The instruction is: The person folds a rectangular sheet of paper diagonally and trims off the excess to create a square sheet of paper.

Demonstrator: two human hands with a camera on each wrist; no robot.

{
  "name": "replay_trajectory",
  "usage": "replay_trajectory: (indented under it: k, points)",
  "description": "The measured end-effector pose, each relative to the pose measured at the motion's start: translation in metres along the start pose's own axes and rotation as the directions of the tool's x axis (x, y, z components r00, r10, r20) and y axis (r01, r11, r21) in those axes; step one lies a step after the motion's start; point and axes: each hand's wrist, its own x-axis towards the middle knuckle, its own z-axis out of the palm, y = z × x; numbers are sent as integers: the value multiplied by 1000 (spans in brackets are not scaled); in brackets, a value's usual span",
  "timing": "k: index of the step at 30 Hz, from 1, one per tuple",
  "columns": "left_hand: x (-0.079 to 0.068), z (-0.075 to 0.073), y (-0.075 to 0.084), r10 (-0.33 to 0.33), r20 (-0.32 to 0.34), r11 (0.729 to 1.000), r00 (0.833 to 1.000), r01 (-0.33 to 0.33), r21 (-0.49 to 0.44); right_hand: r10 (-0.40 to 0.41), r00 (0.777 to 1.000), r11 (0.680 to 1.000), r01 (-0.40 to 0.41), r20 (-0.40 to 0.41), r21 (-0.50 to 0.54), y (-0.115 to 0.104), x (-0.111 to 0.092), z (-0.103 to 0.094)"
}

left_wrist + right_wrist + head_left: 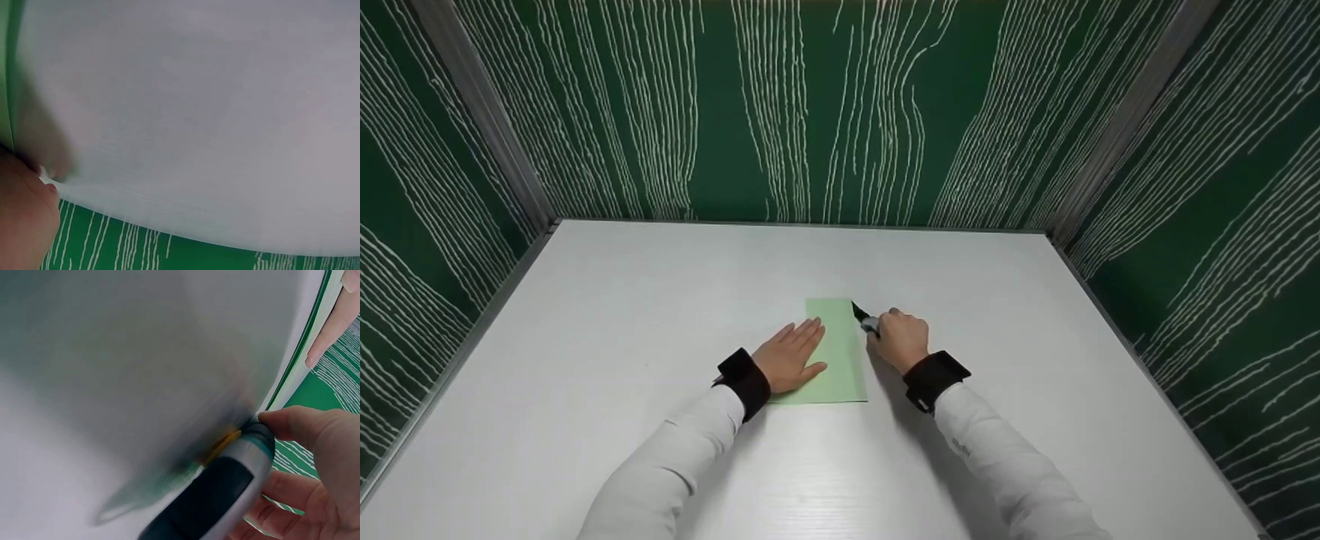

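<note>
A light green sheet of paper [840, 367] lies on the white table, its dark lower edge showing in the head view. My left hand [791, 356] rests flat on the left part of the sheet, fingers straight and thumb spread, hiding some of it. My right hand [901, 341] grips a utility knife [869, 324] with a grey and dark handle. The knife's black tip is right at the sheet's upper right edge. In the right wrist view, the thumb lies along the handle [216, 495] near its front end, and a small yellow part shows there.
The white table [660, 277] has metal-framed edges. Green panels [877, 112] with wavy white lines stand behind it and on both sides. Each wrist wears a black strap [936, 379] over a white sleeve.
</note>
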Motion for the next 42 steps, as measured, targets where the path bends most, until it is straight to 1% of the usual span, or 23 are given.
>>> replay_trajectory:
  k: [5, 12, 15, 21, 24, 31, 34, 38, 42]
  points:
    - [-2, -2, -1, -7, 17, 1000, 1000, 7, 4, -11, 999, 1000, 10, -33, -13, -3, -1, 0]
    - [-2, -1, -2, -24, 32, 1000, 999, 24, -6, -19, 999, 997, 17, -31, -77, -4, -1, 0]
    - [-2, 0, -2, -27, 31, 1000, 999, 27, -14, -12, 1000, 996, 11, -11, -94, -3, 0, 0]
    - [-2, 0, -2, -24, 34, 1000, 999, 24, -18, 20, 998, 997, -15, 63, -77, -2, 2, -3]
    - [-2, -1, -1, -20, 37, 999, 999, 21, -24, 26, 997, 997, -21, 74, -74, -3, 2, -3]
    - [-3, -1, -2, -8, 24, 1000, 1000, 9, -29, 18, 999, 998, -16, 30, -53, -7, 2, 0]
    - [-3, -2, -1, -5, 20, 999, 1000, 6, -37, 1, 1000, 999, 1, 24, -48, -7, 1, 1]
    - [-4, -4, 1, -10, 22, 999, 1000, 11, -42, -37, 999, 997, 37, 6, -64, -4, 0, 1]
    - [-4, -7, 3, -12, 27, 999, 1000, 13, -48, -55, 998, 996, 55, -1, -76, 2, -3, 0]
